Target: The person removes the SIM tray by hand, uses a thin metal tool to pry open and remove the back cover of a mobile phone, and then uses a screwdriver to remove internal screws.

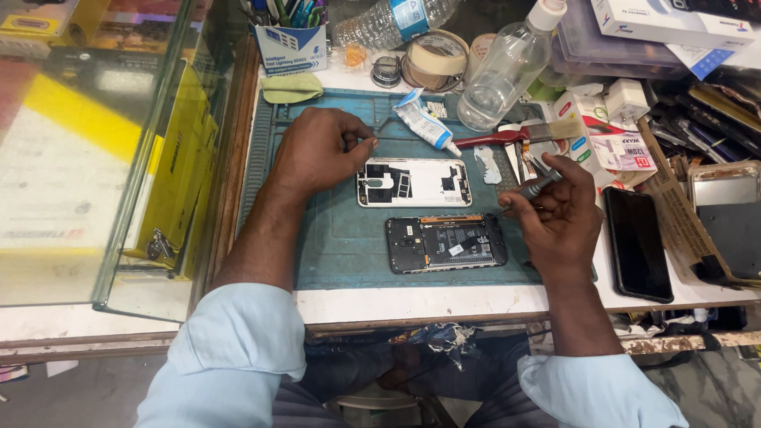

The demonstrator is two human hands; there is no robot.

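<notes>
An opened black phone body with its battery and board showing lies on a teal work mat. Just behind it lies a white phone back cover, inner side up. My left hand rests at the cover's left end with its fingertips pinched together; whether something tiny is between them I cannot tell. My right hand is at the black phone's right end and grips a small grey screwdriver, whose tip points left toward the phones.
A glue tube, red-handled brush, clear bottle and tape rolls crowd the mat's back. A black phone lies screen-up at right beside boxes and parts. A glass case stands at left.
</notes>
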